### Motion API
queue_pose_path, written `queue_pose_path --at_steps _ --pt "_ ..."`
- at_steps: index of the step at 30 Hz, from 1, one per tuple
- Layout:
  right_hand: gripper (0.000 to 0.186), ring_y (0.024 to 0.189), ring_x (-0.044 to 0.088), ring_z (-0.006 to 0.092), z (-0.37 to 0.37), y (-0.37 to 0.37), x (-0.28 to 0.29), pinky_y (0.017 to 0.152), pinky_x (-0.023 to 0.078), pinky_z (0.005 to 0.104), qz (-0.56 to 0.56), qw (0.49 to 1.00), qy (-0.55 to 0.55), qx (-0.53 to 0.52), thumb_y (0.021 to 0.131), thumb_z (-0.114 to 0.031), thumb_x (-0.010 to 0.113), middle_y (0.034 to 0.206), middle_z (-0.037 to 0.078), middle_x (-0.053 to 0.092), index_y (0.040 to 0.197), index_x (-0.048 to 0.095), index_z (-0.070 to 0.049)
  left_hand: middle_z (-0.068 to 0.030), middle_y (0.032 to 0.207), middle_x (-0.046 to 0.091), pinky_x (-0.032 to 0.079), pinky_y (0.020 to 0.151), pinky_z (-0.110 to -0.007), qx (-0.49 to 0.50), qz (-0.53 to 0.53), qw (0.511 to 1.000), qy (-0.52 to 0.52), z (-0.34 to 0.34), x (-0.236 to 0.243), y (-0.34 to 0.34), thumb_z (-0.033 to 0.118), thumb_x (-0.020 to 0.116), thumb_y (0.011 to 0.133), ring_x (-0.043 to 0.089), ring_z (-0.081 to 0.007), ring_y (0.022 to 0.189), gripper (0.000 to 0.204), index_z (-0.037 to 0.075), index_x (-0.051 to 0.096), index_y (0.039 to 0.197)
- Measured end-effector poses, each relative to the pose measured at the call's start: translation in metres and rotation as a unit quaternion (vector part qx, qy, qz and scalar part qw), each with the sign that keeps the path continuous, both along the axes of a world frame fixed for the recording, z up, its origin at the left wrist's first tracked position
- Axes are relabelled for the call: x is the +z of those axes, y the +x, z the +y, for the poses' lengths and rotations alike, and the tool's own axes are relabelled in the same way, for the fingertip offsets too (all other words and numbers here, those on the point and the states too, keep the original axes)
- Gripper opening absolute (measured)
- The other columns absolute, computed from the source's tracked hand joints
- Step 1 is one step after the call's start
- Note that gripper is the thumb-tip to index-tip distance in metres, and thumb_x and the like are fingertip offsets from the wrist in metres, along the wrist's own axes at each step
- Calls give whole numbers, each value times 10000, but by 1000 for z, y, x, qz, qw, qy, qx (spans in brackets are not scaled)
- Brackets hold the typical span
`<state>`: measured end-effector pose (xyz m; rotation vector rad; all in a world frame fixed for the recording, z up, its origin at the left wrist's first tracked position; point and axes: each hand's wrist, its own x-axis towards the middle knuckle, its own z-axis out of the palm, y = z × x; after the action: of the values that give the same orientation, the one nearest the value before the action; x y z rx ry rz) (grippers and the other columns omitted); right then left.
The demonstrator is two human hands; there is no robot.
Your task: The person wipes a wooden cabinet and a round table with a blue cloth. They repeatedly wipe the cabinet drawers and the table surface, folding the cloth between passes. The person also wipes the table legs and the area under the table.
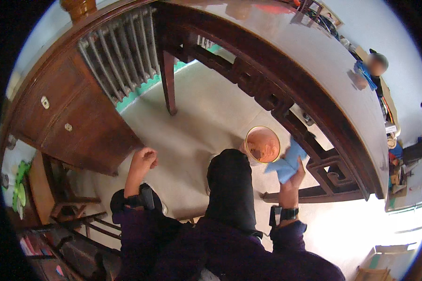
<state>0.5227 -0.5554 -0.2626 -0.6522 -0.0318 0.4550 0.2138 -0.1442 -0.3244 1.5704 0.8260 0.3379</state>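
My right hand (293,179) grips a blue cloth (284,166) beside the openwork rail (255,88) of a dark wooden table. Part of the cloth reaches up to the rail, and its lower folds hang near the bucket. A round bucket (252,135) with a pale rim stands on the floor just left of the cloth. Something orange-pink shows inside it, too unclear to name. Over by the lower corner of a wooden cabinet (75,110), my left hand (146,158) is curled closed, with nothing visible in it.
The tabletop (314,61) curves across the upper right. A table leg (168,84) stands before a metal radiator (122,51). Dark chair rails (86,222) lie at lower left. Another person (373,70) with something blue is beyond the table at right.
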Motion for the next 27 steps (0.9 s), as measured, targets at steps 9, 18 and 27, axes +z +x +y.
queue_pose_path --at_steps 9,18,27 --pt "422 950 580 248 -62 -20 -41 833 517 350 -29 993 116 24 931 -181 586 1126 178 587 1290 500 25 -57 785 653 515 587 -289 4 -36 999 -38 6 -12 -5 106 614 946 614 -133 658 113 6 647 985" --pt "461 1060 656 299 -140 -28 -93 918 560 454 18 992 -53 -115 981 -236 531 1234 183 639 1373 474 0 -55 814 645 491 596 -262 15 -25 999 -44 1 4 -3 120 627 911 605 -120 650 159 -9 645 1002" --pt "424 1027 669 294 -161 -48 -36 901 569 472 -35 986 -58 -152 1011 -271 521 1194 186 662 1345 497 -10 -49 787 645 494 598 -262 7 -17 1000 -13 -3 5 -6 115 614 918 600 -121 645 146 -7 639 994"
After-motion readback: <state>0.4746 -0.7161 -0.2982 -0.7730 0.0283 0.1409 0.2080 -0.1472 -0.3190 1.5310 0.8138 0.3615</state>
